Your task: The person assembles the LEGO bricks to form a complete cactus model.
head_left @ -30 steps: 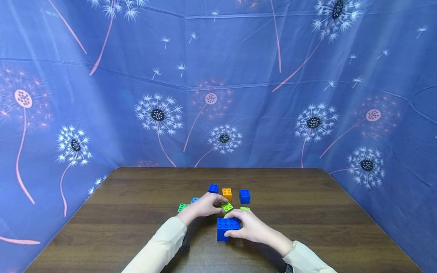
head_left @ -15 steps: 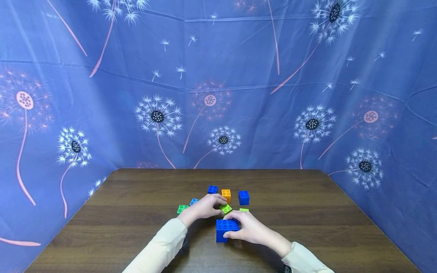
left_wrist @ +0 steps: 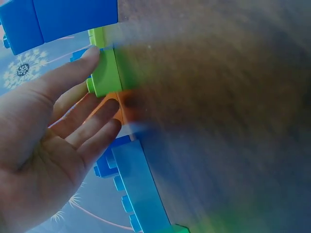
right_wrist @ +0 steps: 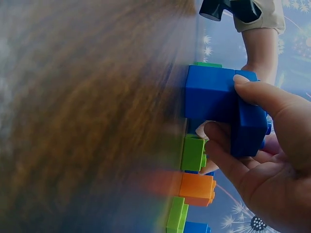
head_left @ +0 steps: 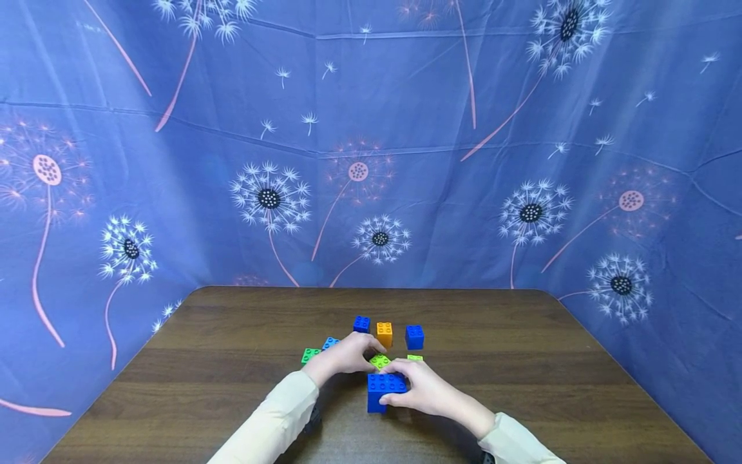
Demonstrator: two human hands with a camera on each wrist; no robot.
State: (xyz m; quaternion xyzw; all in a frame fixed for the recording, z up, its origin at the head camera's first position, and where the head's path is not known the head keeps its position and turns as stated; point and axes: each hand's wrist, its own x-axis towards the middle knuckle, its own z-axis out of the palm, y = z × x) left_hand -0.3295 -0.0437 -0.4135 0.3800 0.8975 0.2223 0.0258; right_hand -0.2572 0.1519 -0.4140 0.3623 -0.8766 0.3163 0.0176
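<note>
In the head view my right hand [head_left: 426, 386] grips a stack of blue toy building bricks [head_left: 385, 383], a long brick on top of a block. The right wrist view shows its thumb on the near side of the long top brick [right_wrist: 250, 128], which overhangs the blue block [right_wrist: 209, 92] standing on the table. Just beyond is a lime green brick [head_left: 380, 361], standing on the table. My left hand [head_left: 348, 351] is around it with loose, spread fingers; the thumb [left_wrist: 73, 73] overlaps its edge in the left wrist view.
Behind the hands stand an orange brick [head_left: 384, 333], a blue brick [head_left: 362, 323] and another blue brick [head_left: 415, 337]. A second lime brick [head_left: 415, 357] lies to the right. Light blue [head_left: 330, 343] and green bricks [head_left: 310, 355] lie left on the wooden table [head_left: 232, 361].
The lime brick has shifted slightly left and toward the body, turning a little. The left hand's fingers have loosened from around it. The right hand keeps holding the blue stack in place.
</note>
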